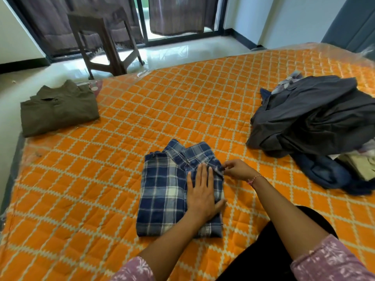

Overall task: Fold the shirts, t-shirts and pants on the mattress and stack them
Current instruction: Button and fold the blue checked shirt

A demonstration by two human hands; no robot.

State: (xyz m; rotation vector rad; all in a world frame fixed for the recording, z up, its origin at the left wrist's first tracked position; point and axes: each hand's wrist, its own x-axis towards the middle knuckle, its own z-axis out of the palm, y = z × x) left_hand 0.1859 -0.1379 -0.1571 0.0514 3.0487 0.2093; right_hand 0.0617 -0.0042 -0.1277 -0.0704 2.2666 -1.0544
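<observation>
The left hand [202, 196] lies flat on the blue shirt [178, 191] at lower middle, while the right hand [238, 169] pinches its right edge, nearer the collar.

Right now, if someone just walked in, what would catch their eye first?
The bright orange quilted mattress fills the view. At its near middle, the left hand presses flat on a folded blue plaid shirt while the right hand pinches its right edge. A dark unfolded clothes heap sits right, a folded olive shirt far left.
</observation>
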